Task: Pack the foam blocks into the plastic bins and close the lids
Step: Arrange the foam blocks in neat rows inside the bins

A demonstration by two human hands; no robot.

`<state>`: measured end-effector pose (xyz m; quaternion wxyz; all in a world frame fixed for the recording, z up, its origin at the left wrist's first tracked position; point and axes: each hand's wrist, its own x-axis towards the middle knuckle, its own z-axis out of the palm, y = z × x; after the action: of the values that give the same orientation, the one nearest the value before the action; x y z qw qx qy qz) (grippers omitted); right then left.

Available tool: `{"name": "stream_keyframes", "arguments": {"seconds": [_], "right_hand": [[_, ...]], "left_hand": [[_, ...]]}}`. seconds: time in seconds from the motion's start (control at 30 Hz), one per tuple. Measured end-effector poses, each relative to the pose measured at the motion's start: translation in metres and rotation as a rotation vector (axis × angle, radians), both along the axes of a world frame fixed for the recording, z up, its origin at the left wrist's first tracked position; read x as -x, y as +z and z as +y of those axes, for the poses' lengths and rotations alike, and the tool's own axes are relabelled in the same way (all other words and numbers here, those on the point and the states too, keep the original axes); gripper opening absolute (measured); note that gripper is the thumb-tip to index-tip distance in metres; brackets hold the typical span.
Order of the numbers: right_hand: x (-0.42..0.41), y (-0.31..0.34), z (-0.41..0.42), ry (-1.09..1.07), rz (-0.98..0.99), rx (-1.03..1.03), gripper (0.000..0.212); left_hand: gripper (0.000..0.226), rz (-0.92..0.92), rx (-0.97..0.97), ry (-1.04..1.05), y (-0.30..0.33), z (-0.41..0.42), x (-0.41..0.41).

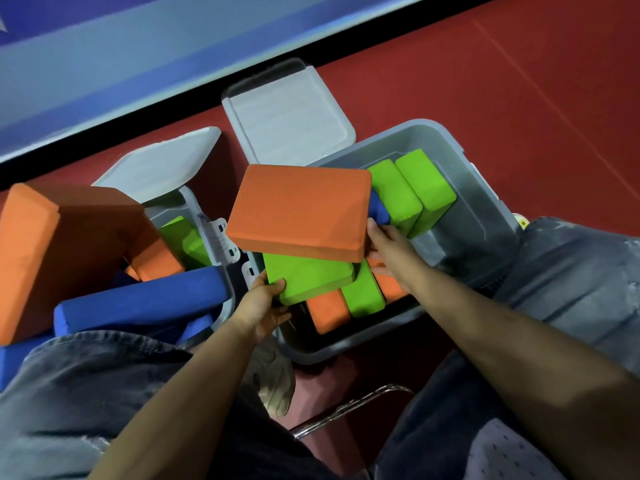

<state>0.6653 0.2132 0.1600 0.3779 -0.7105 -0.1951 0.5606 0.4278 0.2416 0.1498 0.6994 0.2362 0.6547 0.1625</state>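
The left hand (265,303) gripped a green foam block (306,280) at its near corner, fingers curled over the top edge and thumb beneath, holding it above the near-left part of the right bin (485,216). The right hand (384,251) held a large orange foam block (299,211) by its right edge, with the fingers tucked under it and mostly hidden; that block lay flat above the green one, overlapping it. Inside the right bin, two green blocks (412,192) stood side by side toward the far end with a blue block (379,209) just beside them, and orange and green blocks (363,296) stood near the front wall. Its grey lid (291,112) was open, lying back on the red floor (519,81). The left bin (221,244) was overfilled: a big orange block (62,251) and blue blocks (145,299) stuck out above its rim, with its lid (159,164) also open. The person's denim-clad knees flanked the bins.
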Motion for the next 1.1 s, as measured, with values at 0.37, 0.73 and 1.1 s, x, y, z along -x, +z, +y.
{"name": "stream_keyframes", "arguments": {"seconds": [0.37,0.73,1.1], "right_hand": [[0.022,0.034,0.016,-0.134,0.179,0.005,0.066],[-0.104,0.143,-0.032,-0.273,-0.593,-0.299,0.094],[-0.115,0.090,-0.086,-0.081,-0.892,-0.148,0.087]], "left_hand": [[0.054,0.033,-0.005,-0.051,0.009,-0.016,-0.009],[0.037,0.082,-0.338,0.199,0.082,0.018,-0.052],[0.101,0.135,-0.412,0.164,0.095,0.015,-0.095]]}}
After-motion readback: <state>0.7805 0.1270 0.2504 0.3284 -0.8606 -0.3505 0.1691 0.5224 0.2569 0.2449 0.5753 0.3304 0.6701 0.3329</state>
